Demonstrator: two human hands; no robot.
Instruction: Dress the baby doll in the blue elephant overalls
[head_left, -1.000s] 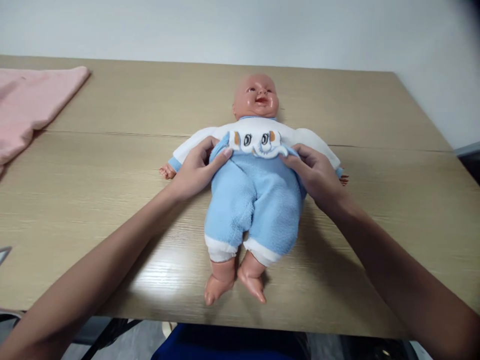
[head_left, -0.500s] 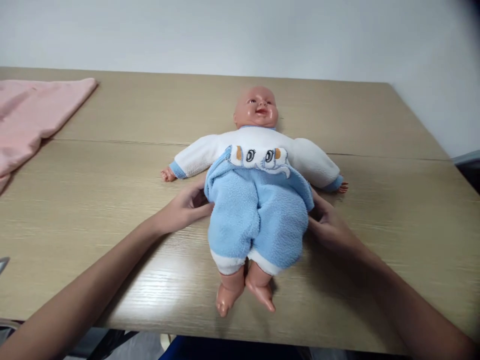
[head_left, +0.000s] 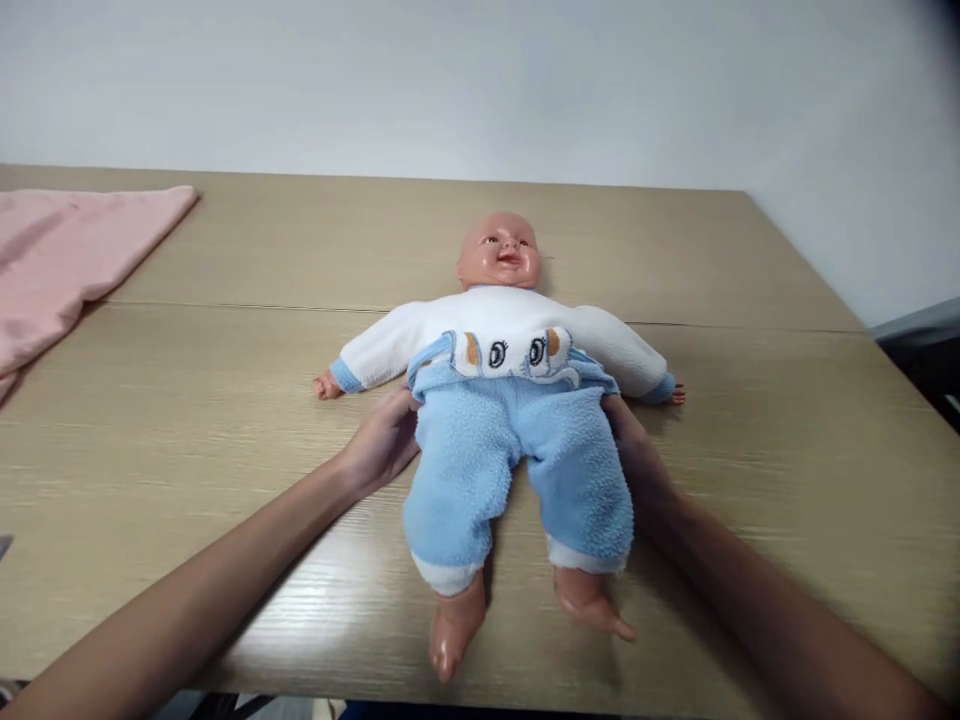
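A baby doll (head_left: 504, 250) lies on its back with its head away from me and its bare feet toward me. Its white top has sleeves with blue cuffs, arms spread to both sides. Fluffy light-blue pants (head_left: 517, 430) cover its legs, with embroidered eyes on the white bib part at the waist. My left hand (head_left: 384, 438) grips the pants at the left side of the waist, its fingertips hidden by the cloth. On the opposite side my right hand (head_left: 634, 445) holds the waist too, its fingers mostly tucked behind the fabric.
A pink cloth (head_left: 82, 260) lies folded at the left of the wooden table (head_left: 247, 245). Behind the table rises a pale wall (head_left: 450, 90). A dark object (head_left: 922, 370) stands beyond the right edge.
The doll's legs have spread apart and straightened, and the pants' waist sits flatter. Both hands have closed in at the waist. The whole view has shifted slightly down.
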